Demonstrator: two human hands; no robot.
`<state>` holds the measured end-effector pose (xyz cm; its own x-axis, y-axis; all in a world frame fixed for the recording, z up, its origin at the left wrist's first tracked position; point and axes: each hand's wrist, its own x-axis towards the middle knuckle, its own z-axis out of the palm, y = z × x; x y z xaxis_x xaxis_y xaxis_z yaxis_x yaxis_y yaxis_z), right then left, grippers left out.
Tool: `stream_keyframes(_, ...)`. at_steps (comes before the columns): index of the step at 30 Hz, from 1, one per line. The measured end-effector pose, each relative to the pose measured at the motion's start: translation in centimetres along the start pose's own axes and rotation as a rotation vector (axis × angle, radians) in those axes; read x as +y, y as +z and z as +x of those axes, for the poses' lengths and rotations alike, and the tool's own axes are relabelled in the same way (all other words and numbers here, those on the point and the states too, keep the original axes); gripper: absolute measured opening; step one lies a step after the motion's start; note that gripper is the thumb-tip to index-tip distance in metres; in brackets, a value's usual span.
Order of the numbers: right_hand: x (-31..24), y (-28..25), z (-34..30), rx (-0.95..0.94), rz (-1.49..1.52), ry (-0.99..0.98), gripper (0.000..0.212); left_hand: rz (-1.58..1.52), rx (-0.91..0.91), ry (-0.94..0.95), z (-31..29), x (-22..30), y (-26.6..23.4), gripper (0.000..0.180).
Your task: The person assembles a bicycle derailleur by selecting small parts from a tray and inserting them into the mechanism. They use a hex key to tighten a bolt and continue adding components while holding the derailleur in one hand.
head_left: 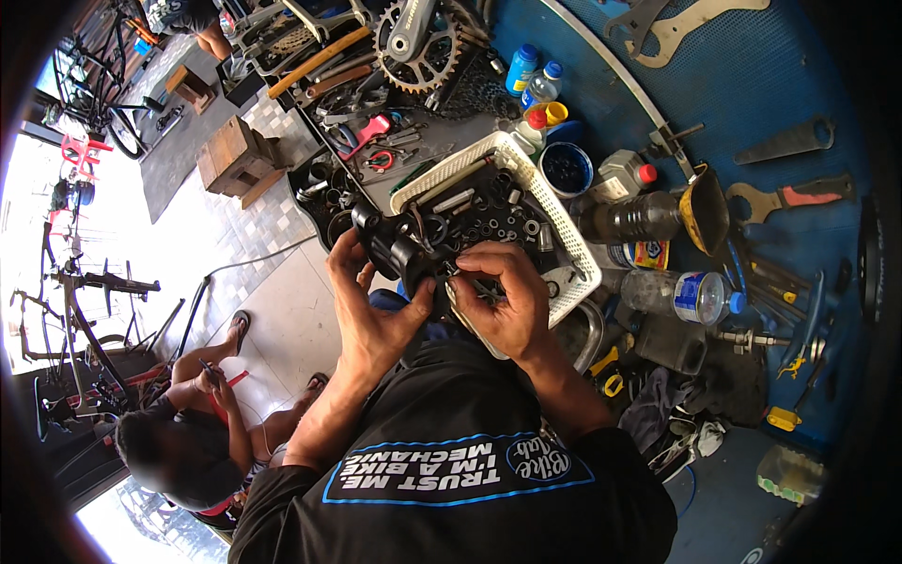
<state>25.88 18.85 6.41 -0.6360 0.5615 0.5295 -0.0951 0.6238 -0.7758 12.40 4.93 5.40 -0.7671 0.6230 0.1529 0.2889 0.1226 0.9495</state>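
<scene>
My left hand [366,305] is wrapped round a glossy black tubular bicycle part [402,252], shaped somewhat like a handlebar stem, held up in front of my chest. Close against its right side, my right hand [510,296] has thumb and fingertips pinched together. Whatever is in that pinch is too small and hidden to name. Just beyond both hands lies a white plastic basket [570,240] of loose metal rings, spacers, bolts and short tubes. My fingers cover part of the black piece and the basket's near end.
Tools and a crankset [413,42] crowd the bench at the far side. Bottles, a blue tub [566,169] and a funnel [707,211] stand to the right by a blue tool board. Left, a person [193,446] sits low near a wooden stool [235,160] and bicycle frames.
</scene>
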Motion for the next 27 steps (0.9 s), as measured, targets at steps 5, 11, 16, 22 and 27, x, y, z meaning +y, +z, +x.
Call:
stream_keyframes(5, -0.43, -0.01, -0.24, 0.012, -0.021, 0.047, 0.033, 0.016, 0.012, 0.05, -0.15, -0.48, 0.02, 0.105)
stream_keyframes(11, -0.64, 0.15, -0.19, 0.022, -0.039, 0.01, 0.033, 0.015, 0.008, 0.069, -0.28, -0.5, 0.0, 0.105)
stream_keyframes(16, -0.8, 0.26, -0.36, 0.03, -0.064, 0.025, 0.033, -0.006, 0.002, 0.055, -0.27, -0.34, 0.03, 0.104)
stream_keyframes(22, -1.11, 0.77, -0.35, 0.061, -0.015, 0.095, 0.034, -0.012, 0.009, 0.064, -0.3, -0.23, 0.18, 0.102)
stream_keyframes(27, -0.9, 0.73, -0.61, 0.051, -0.033, 0.067, 0.036, 0.006, 0.007, 0.064, -0.36, -0.06, 0.17, 0.1)
